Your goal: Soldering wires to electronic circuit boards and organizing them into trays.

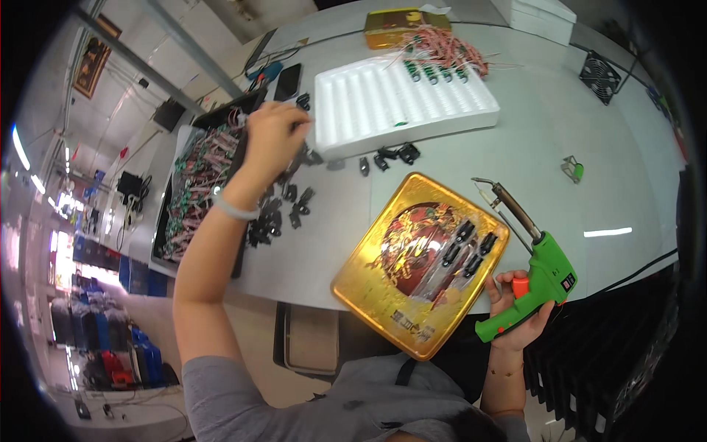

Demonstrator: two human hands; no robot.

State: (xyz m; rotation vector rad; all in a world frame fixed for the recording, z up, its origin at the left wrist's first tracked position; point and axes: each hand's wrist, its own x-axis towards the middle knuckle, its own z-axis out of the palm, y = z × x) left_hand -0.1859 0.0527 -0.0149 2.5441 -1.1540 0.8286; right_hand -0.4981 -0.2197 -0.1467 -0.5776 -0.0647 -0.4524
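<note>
My right hand [512, 317] is wrapped round the grip of a green soldering gun [549, 269] at the table's front edge, its metal tip pointing up and left. Left of it lies a gold tin lid [368, 276], tilted over the edge, with several small black plastic housings [464, 232] in a row on its right part. My left hand [274, 132] reaches over the far left, between a black crate and a white foam tray [398, 99]. Its fingers are curled together; whatever they pinch is hidden. Loose black plastic housings [266, 225] are scattered below that hand.
The black crate [239, 166] at left is full of wired green circuit boards [199, 184]. Pink wires [442, 46] with green coils hang over the tray's far corner. A phone [289, 82], a small fan [600, 77], a green-and-metal piece [573, 169] and another gold tin [383, 33] surround it.
</note>
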